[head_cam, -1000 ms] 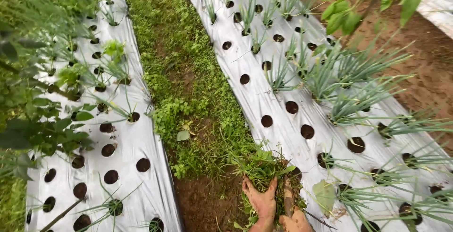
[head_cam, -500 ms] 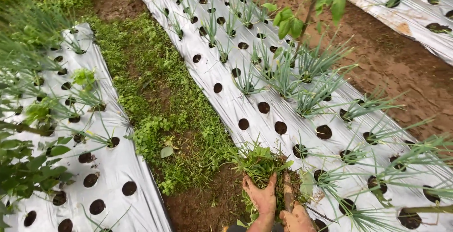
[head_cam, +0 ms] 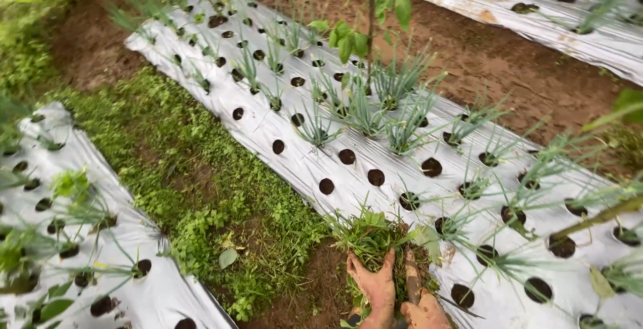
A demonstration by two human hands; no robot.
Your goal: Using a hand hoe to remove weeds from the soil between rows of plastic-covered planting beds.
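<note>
My left hand [head_cam: 373, 282], smeared with soil, presses against a clump of pulled weeds and grass [head_cam: 372, 235] at the edge of the middle silver plastic-covered bed [head_cam: 315, 161]. My right hand [head_cam: 423, 310], also muddy, sits just right of it at the bottom edge of the view, closed around a thin dark tool handle [head_cam: 411, 279] that points up into the clump. Both hands are low in the view, partly cut off by the frame.
Silver mulch beds with round planting holes and thin green onion-like plants [head_cam: 395, 108] run diagonally. A weedy furrow [head_cam: 201, 195] lies between the left bed [head_cam: 80, 249] and middle bed. Bare brown soil [head_cam: 509, 68] separates the middle bed from a third bed [head_cam: 536, 14] top right.
The view has swung left and tilted, so the beds now run diagonally. My hands stay on the weed clump at the bed's edge, holding it much as before.
</note>
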